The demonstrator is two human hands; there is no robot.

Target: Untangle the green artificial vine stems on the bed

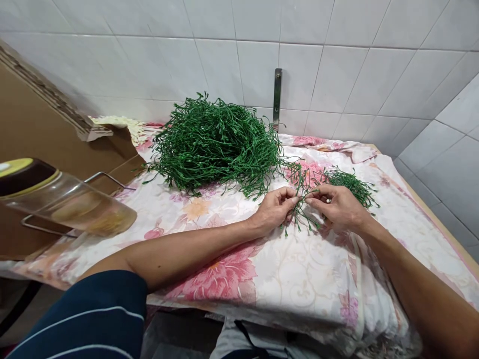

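Observation:
My left hand (275,209) and my right hand (337,205) meet over a flowered cloth (299,269), both pinched on a thin green plastic sprig (302,209) that hangs between the fingertips. A big heap of the same green sprigs (215,142) lies behind my left hand. A smaller bunch of green sprigs (350,184) lies just behind my right hand.
A clear plastic jar with a yellow and brown lid (63,199) lies tilted in a wire holder at the left. Brown cardboard (41,124) leans at the far left. White tiled walls (337,65) close the back and right, with a metal bracket (277,97).

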